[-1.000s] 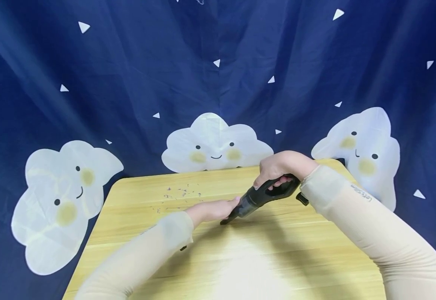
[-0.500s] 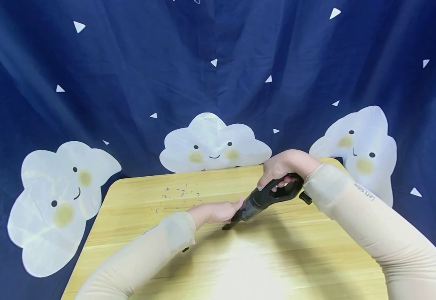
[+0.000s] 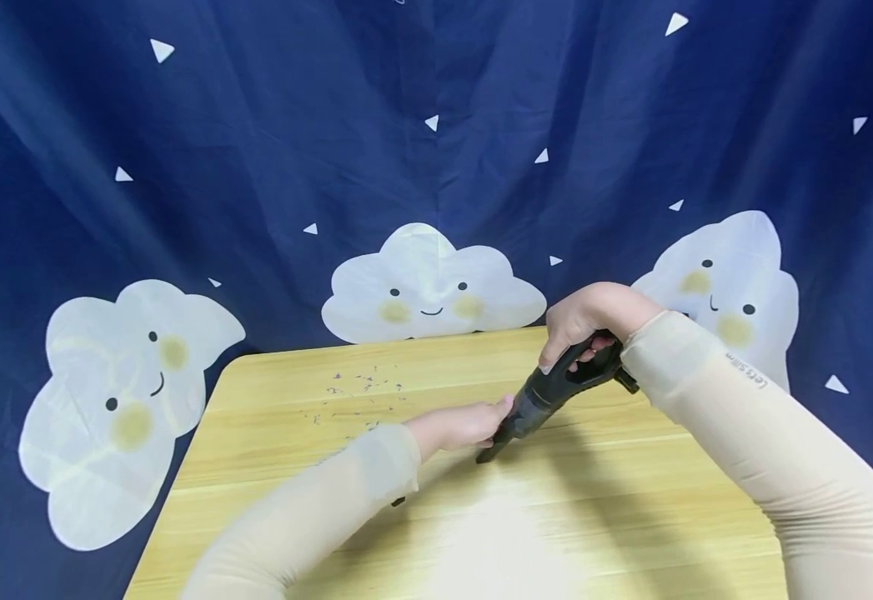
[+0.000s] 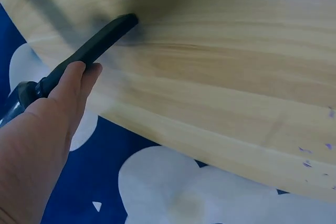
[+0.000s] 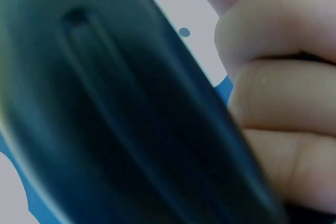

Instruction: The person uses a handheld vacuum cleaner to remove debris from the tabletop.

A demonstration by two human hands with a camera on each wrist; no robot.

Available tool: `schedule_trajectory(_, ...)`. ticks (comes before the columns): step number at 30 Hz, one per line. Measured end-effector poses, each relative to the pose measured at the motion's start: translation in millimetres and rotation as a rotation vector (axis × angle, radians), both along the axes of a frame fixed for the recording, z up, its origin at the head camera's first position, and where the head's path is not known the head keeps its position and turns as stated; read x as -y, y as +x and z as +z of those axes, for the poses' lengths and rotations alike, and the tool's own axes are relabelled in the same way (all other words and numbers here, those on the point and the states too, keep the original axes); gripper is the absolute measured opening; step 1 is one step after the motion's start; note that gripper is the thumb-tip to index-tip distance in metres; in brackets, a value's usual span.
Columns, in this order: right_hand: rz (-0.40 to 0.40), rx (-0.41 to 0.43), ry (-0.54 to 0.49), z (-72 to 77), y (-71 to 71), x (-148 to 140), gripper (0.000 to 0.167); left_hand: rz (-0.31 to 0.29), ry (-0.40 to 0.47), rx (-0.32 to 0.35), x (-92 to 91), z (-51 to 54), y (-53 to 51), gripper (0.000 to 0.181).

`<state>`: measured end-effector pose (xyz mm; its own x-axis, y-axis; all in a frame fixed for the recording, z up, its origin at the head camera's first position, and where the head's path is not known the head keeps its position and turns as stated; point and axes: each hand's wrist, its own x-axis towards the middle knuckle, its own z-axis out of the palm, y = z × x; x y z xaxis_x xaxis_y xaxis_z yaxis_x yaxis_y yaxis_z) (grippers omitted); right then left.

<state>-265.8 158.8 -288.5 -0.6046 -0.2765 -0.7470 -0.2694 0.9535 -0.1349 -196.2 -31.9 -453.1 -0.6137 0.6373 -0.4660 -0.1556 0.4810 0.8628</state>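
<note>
A black handheld vacuum cleaner (image 3: 532, 408) slants down over the table, right of its middle, in the head view. My right hand (image 3: 584, 318) holds its loop handle from above. In the right wrist view the curled fingers (image 5: 286, 90) show beside the dark, blurred handle (image 5: 131, 114). With its thumb on top, my left hand (image 3: 466, 423) grips the narrow front nozzle (image 4: 107, 38). The nozzle tip lies low over the wood; whether it touches is unclear. Small purple scraps (image 3: 368, 387) are scattered on the table, left of and behind the nozzle.
The light wooden table (image 3: 256, 467) has rounded back corners. Behind it hangs a dark blue curtain (image 3: 271, 100) printed with white clouds (image 3: 424, 275) and triangles. A bright glare lies on the table's front middle.
Both hands have shifted the vacuum cleaner to the right, its tip drawn slightly toward the front, away from the purple scraps. Its body now tilts a little more steeply. The scraps look unchanged.
</note>
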Motion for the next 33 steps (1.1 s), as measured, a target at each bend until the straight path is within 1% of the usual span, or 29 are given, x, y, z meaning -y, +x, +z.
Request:
schedule_trajectory(1, -0.002, 0.0, 0.001, 0.3, -0.1, -2, 0.04, 0.007, 0.003, -0.002, -2.9, -0.3, 0.7, 0.07)
schedule_trajectory(4, -0.005, 0.001, 0.002, 1.0, -0.8, -8, 0.039, 0.054, 0.001, -0.002, -12.1, -1.1, 2.9, 0.069)
schedule_trajectory(9, -0.003, -0.004, 0.009, 3.8, -2.0, -14, 0.036, 0.139, 0.023, 0.033, -27.0, -2.7, 5.1, 0.069)
schedule_trajectory(15, -0.018, -0.016, 0.021, 5.6, -2.2, -20, 0.037, 0.172, 0.035, 0.052, -39.4, -5.4, 6.4, 0.069)
schedule_trajectory(17, -0.022, -0.024, 0.023, 6.2, -1.6, -22, 0.036, 0.178, 0.035, 0.046, -41.9, -6.5, 6.3, 0.069)
schedule_trajectory(20, -0.007, -0.028, 0.024, 7.5, -0.5, -20, 0.035, 0.188, 0.032, 0.024, -42.5, -8.2, 5.4, 0.069)
schedule_trajectory(23, 0.023, -0.025, 0.005, 8.7, 0.1, -14, 0.037, 0.197, 0.021, 0.005, -36.7, -9.4, 2.3, 0.069)
schedule_trajectory(25, 0.034, -0.022, -0.011, 8.9, -0.2, -9, 0.039, 0.19, -0.003, -0.017, -29.0, -7.9, -0.5, 0.069)
schedule_trajectory(28, 0.029, -0.017, -0.034, 7.7, -1.6, -2, 0.041, 0.141, -0.076, -0.078, -13.4, -3.0, -5.2, 0.072)
schedule_trajectory(30, 0.021, -0.008, -0.053, 6.3, -3.2, 2, 0.042, 0.096, -0.127, -0.118, -1.8, 0.2, -8.3, 0.072)
schedule_trajectory(32, 0.018, -0.001, -0.073, 4.5, -4.9, 8, 0.042, 0.061, -0.154, -0.144, 9.6, 2.6, -12.2, 0.072)
schedule_trajectory(33, 0.013, 0.002, -0.087, 3.6, -5.7, 11, 0.042, 0.046, -0.151, -0.146, 14.9, 3.2, -14.6, 0.071)
